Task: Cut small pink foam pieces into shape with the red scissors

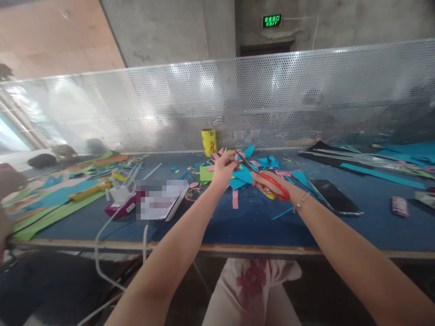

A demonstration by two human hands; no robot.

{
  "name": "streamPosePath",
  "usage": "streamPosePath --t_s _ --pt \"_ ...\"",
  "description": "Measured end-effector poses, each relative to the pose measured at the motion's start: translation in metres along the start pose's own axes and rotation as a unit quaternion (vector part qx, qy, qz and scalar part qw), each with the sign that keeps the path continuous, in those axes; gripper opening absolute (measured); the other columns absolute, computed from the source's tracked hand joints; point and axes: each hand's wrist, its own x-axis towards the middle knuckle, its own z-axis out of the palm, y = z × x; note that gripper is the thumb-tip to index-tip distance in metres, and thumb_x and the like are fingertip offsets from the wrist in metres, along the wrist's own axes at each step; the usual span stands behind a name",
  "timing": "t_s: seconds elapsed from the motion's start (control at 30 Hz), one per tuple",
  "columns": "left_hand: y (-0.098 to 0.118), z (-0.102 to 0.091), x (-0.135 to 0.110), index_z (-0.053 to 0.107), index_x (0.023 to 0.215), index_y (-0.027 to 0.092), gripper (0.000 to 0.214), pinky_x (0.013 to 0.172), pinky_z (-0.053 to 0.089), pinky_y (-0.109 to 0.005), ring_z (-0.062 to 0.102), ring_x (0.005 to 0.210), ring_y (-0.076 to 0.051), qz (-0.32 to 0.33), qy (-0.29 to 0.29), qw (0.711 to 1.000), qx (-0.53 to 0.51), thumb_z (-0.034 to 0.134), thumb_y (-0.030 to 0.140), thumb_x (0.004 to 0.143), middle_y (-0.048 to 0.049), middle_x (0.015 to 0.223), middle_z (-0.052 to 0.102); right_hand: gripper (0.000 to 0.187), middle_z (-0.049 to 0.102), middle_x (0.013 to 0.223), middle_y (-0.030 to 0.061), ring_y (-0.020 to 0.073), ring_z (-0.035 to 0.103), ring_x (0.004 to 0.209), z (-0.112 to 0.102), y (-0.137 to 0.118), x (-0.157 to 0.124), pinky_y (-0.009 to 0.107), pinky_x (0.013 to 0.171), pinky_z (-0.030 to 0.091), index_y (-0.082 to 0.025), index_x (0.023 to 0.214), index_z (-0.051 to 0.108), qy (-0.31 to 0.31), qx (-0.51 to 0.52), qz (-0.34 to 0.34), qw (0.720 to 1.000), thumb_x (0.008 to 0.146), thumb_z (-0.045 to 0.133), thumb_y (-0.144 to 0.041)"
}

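Note:
Scissors (283,192) with red and yellow handles are held in my right hand (265,182), whose fingers wrap round the handle loops. The dark blades point up and left towards my left hand (224,169). My left hand is closed in a pinch on a small piece of pink paper (239,156), right beside the blades; its edges are partly hidden by the fingers. Under and around both hands lies a heap of cut paper, with blue scraps (242,177), a green piece (205,174) and a pink strip (235,199).
A yellow tape roll (209,143) stands by the perforated metal screen (163,108). Left are a white-edged device (176,203), a purple box (118,208), cables and a yellow glue gun (90,190). A phone (335,197) and a pink packet (400,206) lie right.

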Motion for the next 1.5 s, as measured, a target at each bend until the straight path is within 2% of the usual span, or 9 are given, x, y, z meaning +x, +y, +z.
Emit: streamPosePath --t_s 0.27,0.5,0.63,0.83,1.2,1.5 --pt "-0.0033 -0.0009 0.0020 0.066 0.092 0.019 0.033 0.057 0.045 -0.020 0.052 0.061 -0.007 -0.011 -0.016 0.999 -0.047 0.056 0.009 0.063 0.0004 0.069 0.057 0.039 0.041 0.044 -0.0048 0.0048 0.032 0.036 -0.0016 -0.0003 -0.0044 0.018 0.033 0.025 -0.017 0.060 0.053 -0.018 -0.033 -0.011 0.999 0.072 0.059 -0.053" --pt "-0.0021 0.0001 0.0018 0.066 0.093 0.018 0.033 0.058 0.045 -0.021 0.052 0.060 -0.008 -0.012 -0.018 0.999 -0.040 0.057 0.011 0.062 0.0009 0.067 0.056 0.038 0.040 0.043 -0.0045 0.0045 0.031 0.034 -0.0020 0.0005 -0.0028 0.019 0.033 0.023 -0.016 0.059 0.054 -0.020 -0.036 -0.010 0.999 0.071 0.060 -0.052" --pt "-0.0019 0.0011 0.0009 0.063 0.092 0.018 0.031 0.058 0.045 -0.022 0.052 0.057 -0.008 -0.008 -0.006 0.999 -0.035 0.059 0.011 0.062 0.0031 0.061 0.054 0.039 0.039 0.043 -0.0046 0.0048 0.032 0.035 -0.0016 -0.0016 -0.0039 0.019 0.033 0.024 -0.016 0.059 0.054 -0.019 -0.039 -0.005 0.999 0.069 0.061 -0.053" --pt "-0.0012 0.0010 -0.0015 0.054 0.079 0.019 0.019 0.057 0.045 -0.022 0.051 0.054 -0.008 0.014 -0.007 0.999 -0.036 0.059 0.011 0.062 0.0042 0.057 0.054 0.047 0.038 0.045 -0.0043 0.0044 0.031 0.037 -0.0030 0.0018 -0.0023 0.020 0.035 0.024 -0.015 0.060 0.053 -0.019 -0.054 -0.012 0.998 0.068 0.056 -0.062" --pt "-0.0021 0.0000 0.0012 0.061 0.077 0.016 0.017 0.056 0.045 -0.021 0.051 0.054 -0.007 0.004 0.002 1.000 -0.023 0.058 0.014 0.060 0.0030 0.058 0.055 0.045 0.037 0.043 -0.0049 0.0038 0.029 0.034 -0.0020 -0.0033 -0.0007 0.021 0.035 0.022 -0.016 0.059 0.050 -0.016 -0.082 0.016 0.996 0.073 0.054 -0.059" --pt "-0.0031 0.0002 0.0026 0.064 0.075 0.015 0.015 0.058 0.046 -0.022 0.053 0.056 -0.008 -0.005 0.004 0.999 -0.034 0.061 0.016 0.061 0.0009 0.063 0.059 0.050 0.037 0.041 -0.0048 0.0044 0.029 0.033 -0.0043 0.0006 0.0001 0.022 0.035 0.020 -0.018 0.057 0.050 -0.022 -0.092 -0.012 0.995 0.065 0.055 -0.066"
